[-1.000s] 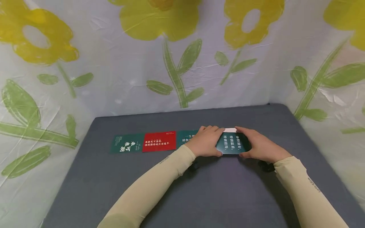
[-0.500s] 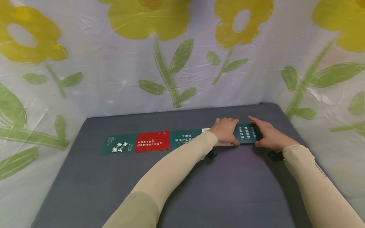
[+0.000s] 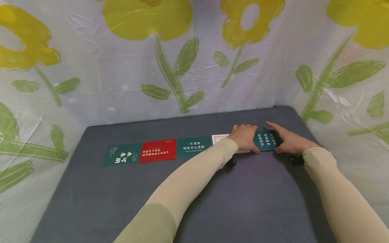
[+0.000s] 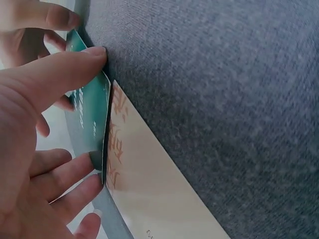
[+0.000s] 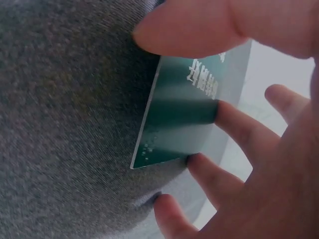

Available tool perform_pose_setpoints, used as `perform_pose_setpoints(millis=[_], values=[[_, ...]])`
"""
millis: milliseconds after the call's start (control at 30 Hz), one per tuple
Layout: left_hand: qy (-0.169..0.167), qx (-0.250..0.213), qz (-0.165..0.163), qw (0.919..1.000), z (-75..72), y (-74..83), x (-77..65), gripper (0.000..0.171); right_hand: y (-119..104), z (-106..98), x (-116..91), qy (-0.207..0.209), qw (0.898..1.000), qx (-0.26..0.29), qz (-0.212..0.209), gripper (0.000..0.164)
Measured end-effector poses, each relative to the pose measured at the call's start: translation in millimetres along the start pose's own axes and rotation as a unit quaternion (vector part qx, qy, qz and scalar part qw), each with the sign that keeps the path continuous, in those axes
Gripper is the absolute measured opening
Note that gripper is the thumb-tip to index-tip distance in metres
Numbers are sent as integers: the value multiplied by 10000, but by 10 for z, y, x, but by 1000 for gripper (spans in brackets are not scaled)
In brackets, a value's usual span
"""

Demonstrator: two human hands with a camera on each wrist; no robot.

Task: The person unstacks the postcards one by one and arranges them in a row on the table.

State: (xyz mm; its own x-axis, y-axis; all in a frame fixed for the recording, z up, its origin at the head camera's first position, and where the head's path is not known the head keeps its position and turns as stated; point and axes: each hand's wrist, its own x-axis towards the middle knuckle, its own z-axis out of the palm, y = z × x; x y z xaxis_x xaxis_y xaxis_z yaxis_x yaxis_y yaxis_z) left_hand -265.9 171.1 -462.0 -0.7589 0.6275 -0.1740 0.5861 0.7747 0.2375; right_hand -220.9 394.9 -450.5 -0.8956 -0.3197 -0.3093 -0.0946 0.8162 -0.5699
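Observation:
A green card (image 3: 263,141) with white lettering lies at the right end of a row of cards. My left hand (image 3: 244,137) holds its left end between thumb and fingers, the thumb on the near edge. Across its right end my right hand (image 3: 291,140) spans, thumb at the near edge and fingertips at the far edge in the right wrist view. A white card (image 3: 217,137) with reddish-brown lettering lies just left of the green one, partly hidden by my left hand. In the left wrist view the green card's (image 4: 92,119) edge runs along the white card's end.
Farther left in the row lie another green card (image 3: 194,147), a red card (image 3: 158,151) and a dark green card (image 3: 121,154). The dark grey table (image 3: 212,202) meets a flower-patterned curtain (image 3: 127,108) at the back and sides.
Both hands have moved right with the green card and lowered it to the end of the row. More of the white card now shows, and the head view has shifted right.

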Motion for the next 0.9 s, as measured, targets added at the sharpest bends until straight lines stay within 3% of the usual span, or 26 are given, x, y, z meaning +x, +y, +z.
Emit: perform_pose_setpoints(millis=[333, 600, 767, 900], values=[[65, -74, -160, 9998, 66, -38, -25, 99, -21, -37, 48, -187, 9998, -109, 21, 119], [167, -76, -219, 9996, 23, -138, -112, 97, -102, -37, 168, -297, 9993, -197, -73, 116], [149, 18, -123, 9998, 42, -112, -135, 100, -33, -22, 130, -328, 9993, -199, 29, 118], [343, -9, 129, 9993, 43, -145, -326, 104, 80, 10, 35, -215, 9993, -270, 161, 119]])
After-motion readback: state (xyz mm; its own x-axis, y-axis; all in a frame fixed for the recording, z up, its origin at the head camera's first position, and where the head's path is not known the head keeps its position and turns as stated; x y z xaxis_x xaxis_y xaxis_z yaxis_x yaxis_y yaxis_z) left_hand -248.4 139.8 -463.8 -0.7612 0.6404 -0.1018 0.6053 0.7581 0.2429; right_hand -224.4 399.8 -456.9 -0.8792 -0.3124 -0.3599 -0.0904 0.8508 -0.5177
